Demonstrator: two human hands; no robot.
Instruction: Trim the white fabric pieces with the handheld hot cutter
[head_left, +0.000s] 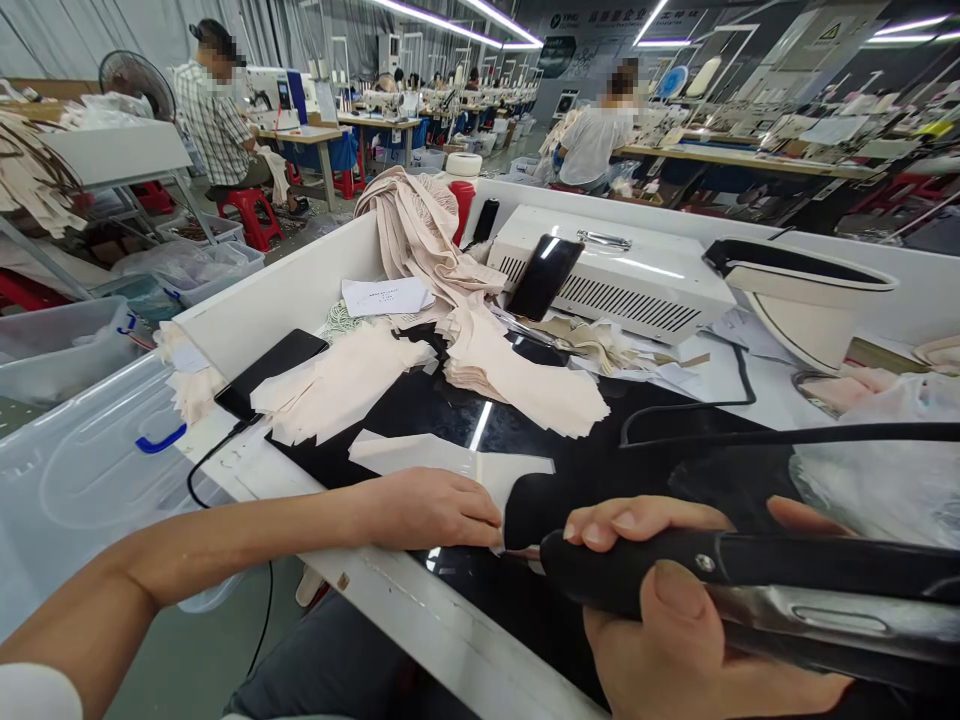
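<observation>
My left hand reaches over the table's front edge onto a black glossy work surface. Its fingers are closed together on the lower end of a thin, pale cut fabric piece, which spreads out flat beyond them. My right hand is wrapped around a black-handled tool with a silver metal strip along its side. The tool's narrow metal tip points left, close to my left fingertips; whether it touches the fabric I cannot tell. Two fanned stacks of pale fabric pieces lie just behind.
A black phone leans against a white vented box. Another dark flat device lies left. A black cable crosses at right, near a clear plastic bag. Two people sit at sewing tables behind; a clear bin stands left.
</observation>
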